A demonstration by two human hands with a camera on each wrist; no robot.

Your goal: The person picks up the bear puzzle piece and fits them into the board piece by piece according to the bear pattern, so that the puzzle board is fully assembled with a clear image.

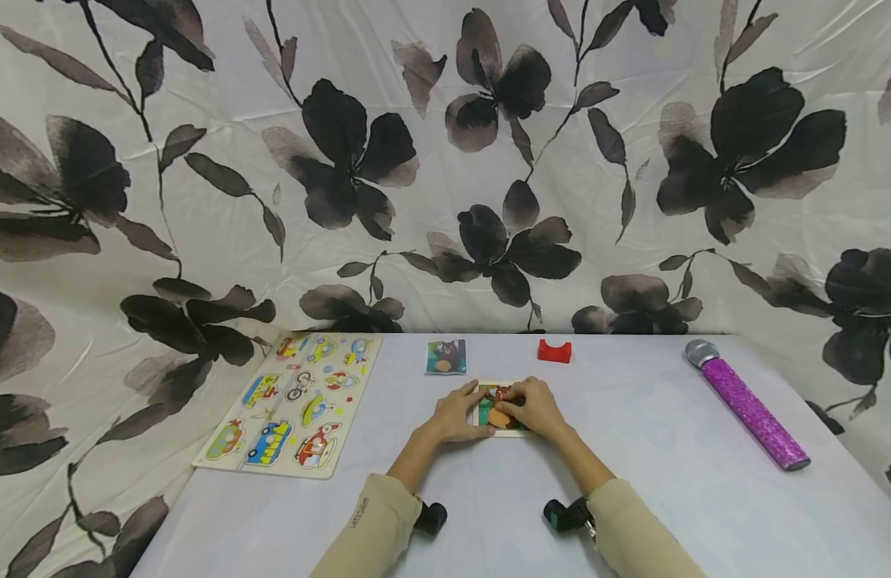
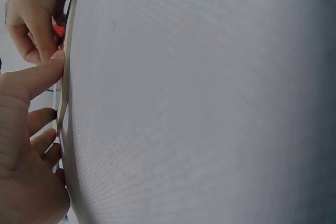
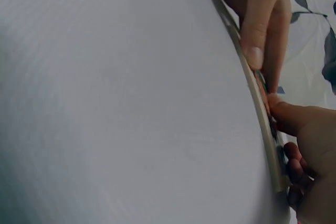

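A small picture puzzle board [image 1: 484, 413], with a brown animal figure on green, lies on the table between the hands. The left hand [image 1: 457, 413] holds its left side, thumb along the near edge and fingers toward the far edge. Over the right part of the board, the right hand [image 1: 539, 409] curls its fingers and pinches a puzzle piece at the picture; the hand covers most of that piece. In the left wrist view, the board [image 2: 66, 77] appears edge-on beside the left thumb. The right wrist view also shows the board's pale edge [image 3: 257, 103] beside both hands.
A vehicle puzzle board [image 1: 290, 405] lies at the left. Farther back are a small picture card [image 1: 446, 358] and a red notched block [image 1: 555, 352]. A glittery purple microphone [image 1: 752, 411] lies at the right. Patterned cloth [image 1: 417, 305] hangs behind the white table [image 1: 633, 385].
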